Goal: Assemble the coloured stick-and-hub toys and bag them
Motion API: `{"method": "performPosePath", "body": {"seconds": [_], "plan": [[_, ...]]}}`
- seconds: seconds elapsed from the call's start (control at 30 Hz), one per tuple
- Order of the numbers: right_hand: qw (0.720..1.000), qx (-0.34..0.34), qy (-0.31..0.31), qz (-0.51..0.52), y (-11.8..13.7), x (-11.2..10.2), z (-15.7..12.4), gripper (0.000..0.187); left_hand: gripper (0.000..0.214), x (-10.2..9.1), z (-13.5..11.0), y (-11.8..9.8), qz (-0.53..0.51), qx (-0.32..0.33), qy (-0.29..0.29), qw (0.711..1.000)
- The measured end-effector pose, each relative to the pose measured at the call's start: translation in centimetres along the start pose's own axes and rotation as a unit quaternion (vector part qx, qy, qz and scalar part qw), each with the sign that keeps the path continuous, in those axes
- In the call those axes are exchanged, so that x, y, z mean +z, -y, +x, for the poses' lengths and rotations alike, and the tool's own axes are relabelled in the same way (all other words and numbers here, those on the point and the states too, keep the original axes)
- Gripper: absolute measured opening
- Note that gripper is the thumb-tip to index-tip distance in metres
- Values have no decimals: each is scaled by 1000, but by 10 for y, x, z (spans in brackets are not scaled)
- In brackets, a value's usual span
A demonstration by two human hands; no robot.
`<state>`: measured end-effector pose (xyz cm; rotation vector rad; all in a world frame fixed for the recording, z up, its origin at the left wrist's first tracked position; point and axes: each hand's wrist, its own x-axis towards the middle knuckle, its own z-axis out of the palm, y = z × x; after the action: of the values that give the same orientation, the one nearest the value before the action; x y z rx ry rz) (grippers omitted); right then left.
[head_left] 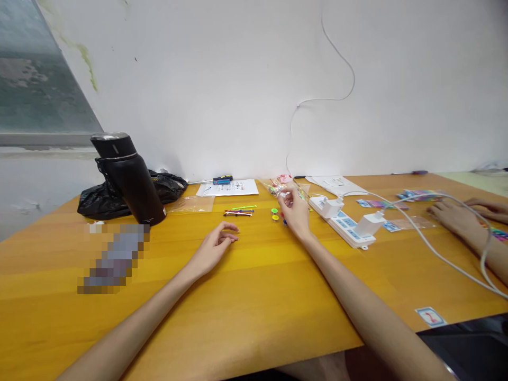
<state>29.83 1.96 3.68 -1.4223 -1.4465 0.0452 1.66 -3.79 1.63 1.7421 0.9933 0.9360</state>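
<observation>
My left hand (214,246) rests on the yellow wooden table with its fingers loosely curled and apart, holding nothing. Just beyond it lie several thin coloured sticks (238,212), green, blue, red and black. My right hand (297,210) is raised a little with thumb and fingertips pinched together; what is between them I cannot make out. Behind those fingertips is a clear plastic bag (272,185) with small coloured pieces in it. Small round pieces, a green one (274,211) and a yellow one (275,218) among them, lie left of my right hand, which partly covers red and blue ones.
A white power strip (345,227) with plugged-in chargers and cables sits to the right. Another person's hands (452,214) are at the far right. On the left stand a black bottle (133,182) and a black plastic bag (99,203). A screwdriver (222,180) lies on paper near the wall.
</observation>
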Motion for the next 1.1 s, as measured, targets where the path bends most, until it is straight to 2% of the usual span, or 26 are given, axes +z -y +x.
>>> {"method": "performPosePath", "body": {"seconds": [0.1,0.17,0.27,0.4,0.47,0.57,0.67,0.8,0.83,0.9,1.0,1.1], "plan": [[1000,14,1,-19,-1,0,-1,28,24,0,1,0,1,3,1,1000],[999,0,16,-34,2,1,-2,27,23,0,2,-1,3,2,2,1000],[994,-66,51,-75,8,2,-6,21,23,1,1,-2,4,-1,2,1000],[966,-170,105,-163,11,7,-12,13,22,1,0,-2,4,0,3,1000],[950,-195,134,-202,8,10,-16,11,23,1,0,-3,6,0,4,1000],[937,-196,170,-233,2,15,-19,10,23,0,0,-3,11,0,4,1000],[945,-184,158,-218,2,17,-19,14,23,0,0,-3,12,2,4,1000],[966,-180,128,-133,18,17,-21,11,22,2,0,-1,12,11,6,1000],[967,-181,140,-108,24,17,-24,13,22,2,0,-2,12,16,9,1000],[956,-192,209,-70,37,20,-35,19,22,-2,0,-3,24,34,12,999],[905,-251,341,-48,57,27,-57,22,24,-13,2,-6,113,80,-6,990],[886,-288,361,-47,73,32,-74,18,28,-24,4,-4,212,110,-53,969]]}}
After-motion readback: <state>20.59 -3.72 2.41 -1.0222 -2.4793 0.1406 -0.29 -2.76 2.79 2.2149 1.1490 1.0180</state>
